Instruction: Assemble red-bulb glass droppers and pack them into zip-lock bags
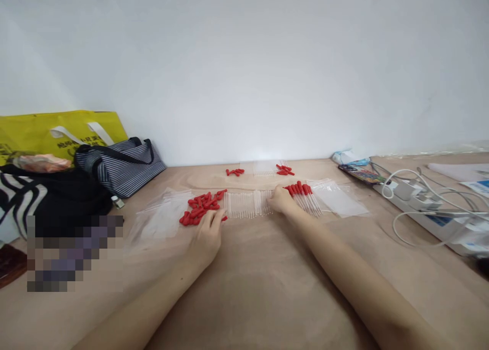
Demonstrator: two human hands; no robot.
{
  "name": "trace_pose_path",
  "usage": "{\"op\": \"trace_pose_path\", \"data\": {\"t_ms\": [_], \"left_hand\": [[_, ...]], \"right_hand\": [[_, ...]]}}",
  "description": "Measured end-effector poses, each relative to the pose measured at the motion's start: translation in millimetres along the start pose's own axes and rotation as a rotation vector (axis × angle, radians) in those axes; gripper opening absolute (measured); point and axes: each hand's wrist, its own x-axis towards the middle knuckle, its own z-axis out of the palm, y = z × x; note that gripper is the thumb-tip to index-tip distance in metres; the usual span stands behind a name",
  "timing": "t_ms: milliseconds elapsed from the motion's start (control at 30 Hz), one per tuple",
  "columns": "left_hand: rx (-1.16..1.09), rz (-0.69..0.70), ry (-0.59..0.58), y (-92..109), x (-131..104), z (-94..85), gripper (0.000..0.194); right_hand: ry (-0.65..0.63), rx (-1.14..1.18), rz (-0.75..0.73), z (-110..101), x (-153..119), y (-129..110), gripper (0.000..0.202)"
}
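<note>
My left hand is closed at the near edge of a loose pile of red bulb-shaped caps, with one red cap showing at its fingertips. Thin clear sticks or tubes lie side by side in a row between my hands. At the right end of that row, my right hand has its fingers closed; what they grip is hidden. Just right of it, several thin white sticks end in red caps at their far ends.
Clear plastic bags lie left and right. Farther back are small groups of red caps and another clear bag. A striped bag and yellow bag stand left; chargers and cables lie right.
</note>
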Motion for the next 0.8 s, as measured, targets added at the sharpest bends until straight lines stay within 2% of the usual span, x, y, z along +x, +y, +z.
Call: {"op": "trace_pose_path", "data": {"t_ms": [100, 233, 467, 567, 700, 800], "left_hand": [[-0.204, 0.014, 0.029, 6, 0, 5.8, 0.028], [-0.295, -0.023, 0.058, 8, 2, 7.1, 0.020], [-0.354, -0.036, -0.054, 15, 6, 0.7, 0.012], [-0.379, -0.057, -0.099, 17, 10, 4.2, 0.011], [-0.452, -0.049, -0.135, 21, 16, 11.4, 0.016], [-0.506, -0.061, -0.162, 26, 19, 13.5, 0.018]], "right_hand": [[-0.034, 0.001, 0.027, 3, 4, -3, 0.015], [-0.053, 0.005, 0.043, 2, 4, -4, 0.010], [-0.006, 0.038, -0.013, -20, -7, -3, 0.016], [0.036, 0.099, -0.162, -30, -26, 1, 0.018], [0.097, 0.253, -0.563, -27, -58, 13, 0.017], [0.074, 0.326, -0.673, -18, -74, 20, 0.017]]}}
